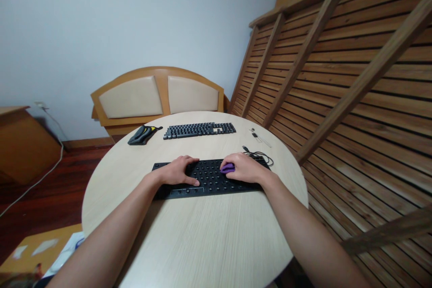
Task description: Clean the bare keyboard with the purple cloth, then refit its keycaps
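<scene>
A black keyboard base (209,178) with its keycaps off lies on the round table in front of me. My left hand (177,172) rests on its left part, thumb and fingers apart. In my right hand (243,167) a folded purple cloth (227,168) is pressed down on the base, right of its middle. Beyond the base, the loose keycaps (192,130) sit in rows laid out like a keyboard, with a small gap toward the right. A black cable (261,155) lies coiled behind my right hand.
The pale round table (202,238) holds a black and yellow brush-like item (144,135) at far left and a small wire tool (259,137) at right. A slatted wooden frame (337,76) leans along the right side. A headboard (158,92) stands behind. A cardboard box (37,249) is at lower left.
</scene>
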The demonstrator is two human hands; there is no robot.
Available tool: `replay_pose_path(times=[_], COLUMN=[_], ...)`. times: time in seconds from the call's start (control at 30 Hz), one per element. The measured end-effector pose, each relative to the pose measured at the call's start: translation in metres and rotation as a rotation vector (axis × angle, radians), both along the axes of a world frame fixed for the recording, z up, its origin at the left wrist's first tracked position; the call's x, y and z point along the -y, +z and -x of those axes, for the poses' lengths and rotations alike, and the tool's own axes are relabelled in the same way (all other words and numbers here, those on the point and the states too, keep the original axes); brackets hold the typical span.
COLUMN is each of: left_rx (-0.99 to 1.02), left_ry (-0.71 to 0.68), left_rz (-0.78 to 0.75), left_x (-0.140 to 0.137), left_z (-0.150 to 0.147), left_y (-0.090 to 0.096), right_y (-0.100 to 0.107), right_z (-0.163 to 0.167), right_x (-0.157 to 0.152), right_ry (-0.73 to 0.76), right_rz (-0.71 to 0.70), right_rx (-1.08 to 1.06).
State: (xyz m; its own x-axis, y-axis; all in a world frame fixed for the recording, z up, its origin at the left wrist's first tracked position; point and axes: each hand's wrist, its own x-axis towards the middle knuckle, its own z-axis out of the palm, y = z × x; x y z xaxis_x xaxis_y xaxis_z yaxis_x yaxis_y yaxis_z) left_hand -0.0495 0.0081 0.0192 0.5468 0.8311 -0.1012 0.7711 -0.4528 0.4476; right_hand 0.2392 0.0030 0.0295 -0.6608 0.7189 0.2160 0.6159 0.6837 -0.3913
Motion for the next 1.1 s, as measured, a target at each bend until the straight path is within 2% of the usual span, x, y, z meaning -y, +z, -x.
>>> replay_pose_path(times=[0.23,0.43,0.63,0.77,0.93,1.1], left_rx=[-0.009,-0.003,-0.008,-0.002,0.000,-0.009], left_ry=[0.002,0.009,0.014,0.012,0.007,0.007], left_rz=[-0.009,-0.010,0.001,0.000,-0.002,-0.004], left_x=[0.000,0.000,0.000,-0.001,-0.002,-0.001], left_z=[-0.001,0.000,0.000,0.001,0.001,0.000], left_y=[0.000,-0.002,-0.002,-0.003,-0.004,-0.002], right_y=[-0.001,-0.001,0.006,0.009,0.004,0.000], right_z=[0.009,0.017,0.013,0.009,0.008,0.008], right_x=[0.001,0.002,0.004,0.006,0.004,0.004], right_ry=[-0.010,0.070,0.109,0.113,0.048,0.100], right_rz=[-0.113,-0.177,-0.126,-0.106,-0.190,-0.116], right_rx=[-0.063,0.085,0.103,0.043,-0.001,0.023])
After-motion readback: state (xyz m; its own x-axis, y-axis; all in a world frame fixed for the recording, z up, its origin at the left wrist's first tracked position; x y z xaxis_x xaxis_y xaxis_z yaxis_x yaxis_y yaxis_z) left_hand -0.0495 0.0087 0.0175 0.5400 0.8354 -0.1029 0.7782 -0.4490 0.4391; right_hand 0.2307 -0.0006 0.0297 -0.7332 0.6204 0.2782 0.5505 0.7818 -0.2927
